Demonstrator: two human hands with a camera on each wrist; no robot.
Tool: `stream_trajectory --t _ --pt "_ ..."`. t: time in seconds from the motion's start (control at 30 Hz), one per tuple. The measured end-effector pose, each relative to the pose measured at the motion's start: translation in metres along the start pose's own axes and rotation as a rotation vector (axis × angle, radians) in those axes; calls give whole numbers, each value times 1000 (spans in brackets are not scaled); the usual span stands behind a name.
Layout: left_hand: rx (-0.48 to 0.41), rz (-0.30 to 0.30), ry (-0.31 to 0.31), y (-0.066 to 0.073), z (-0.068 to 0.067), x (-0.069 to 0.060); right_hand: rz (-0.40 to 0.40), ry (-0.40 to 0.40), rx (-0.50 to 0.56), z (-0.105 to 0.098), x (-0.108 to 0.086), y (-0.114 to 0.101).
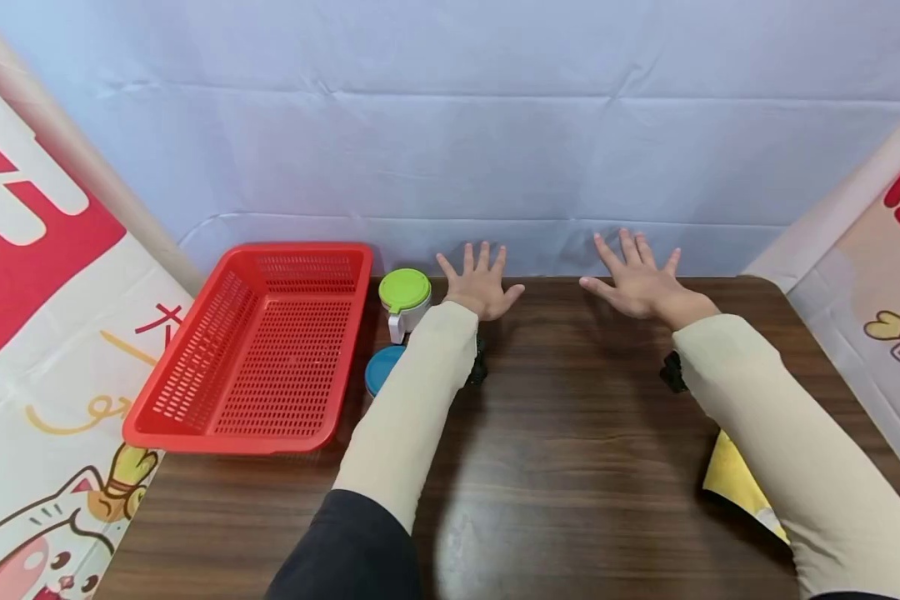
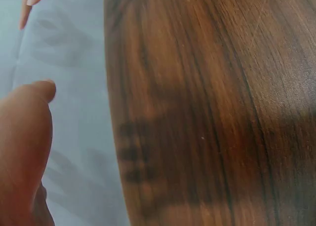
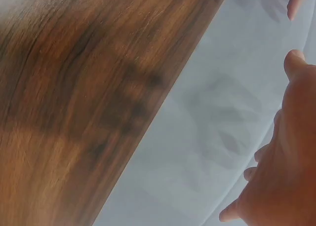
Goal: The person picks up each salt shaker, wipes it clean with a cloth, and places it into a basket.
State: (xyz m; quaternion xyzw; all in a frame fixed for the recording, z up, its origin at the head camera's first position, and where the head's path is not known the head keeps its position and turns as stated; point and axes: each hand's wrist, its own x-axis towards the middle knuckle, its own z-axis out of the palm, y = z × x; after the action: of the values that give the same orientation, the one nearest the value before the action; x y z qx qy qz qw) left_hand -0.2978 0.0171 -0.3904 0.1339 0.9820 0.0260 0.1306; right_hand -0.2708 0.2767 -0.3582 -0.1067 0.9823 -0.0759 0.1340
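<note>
Both hands reach out over the far edge of the brown wooden table (image 1: 547, 467), fingers spread and holding nothing. My left hand (image 1: 482, 287) is just right of a jar with a green lid (image 1: 405, 289) and a white handle. A blue round lid (image 1: 384, 369) shows beside my left forearm, which hides part of it. My right hand (image 1: 640, 283) is raised near the back cloth, with shadows of fingers falling on that cloth in the right wrist view. Under my right forearm lies a yellow item (image 1: 742, 483), partly hidden, its kind unclear.
A red plastic basket (image 1: 337, 417) with perforated sides stands at the table's left. A pale cloth (image 1: 450, 158) hangs behind the table. Printed cartoon sheets border the left side (image 1: 37, 467) and the right side (image 1: 862, 275).
</note>
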Motion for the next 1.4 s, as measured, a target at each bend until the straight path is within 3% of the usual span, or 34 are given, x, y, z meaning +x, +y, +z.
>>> stream_trajectory --t 0.13,0.37,0.93,1.13,1.4 --pt "4 -8 -8 0 -1 0 -21 11 4 1 -5 0" --pt "-4 38 64 -3 -2 -24 -70 9 -3 9 -14 -12" --pt "67 24 47 1 -10 -51 -172 51 -28 5 -43 -29" --pt "72 39 48 5 -15 -66 -205 59 -41 2 -55 -31" --pt "99 55 86 12 -9 -92 -237 64 -53 7 -71 -33"
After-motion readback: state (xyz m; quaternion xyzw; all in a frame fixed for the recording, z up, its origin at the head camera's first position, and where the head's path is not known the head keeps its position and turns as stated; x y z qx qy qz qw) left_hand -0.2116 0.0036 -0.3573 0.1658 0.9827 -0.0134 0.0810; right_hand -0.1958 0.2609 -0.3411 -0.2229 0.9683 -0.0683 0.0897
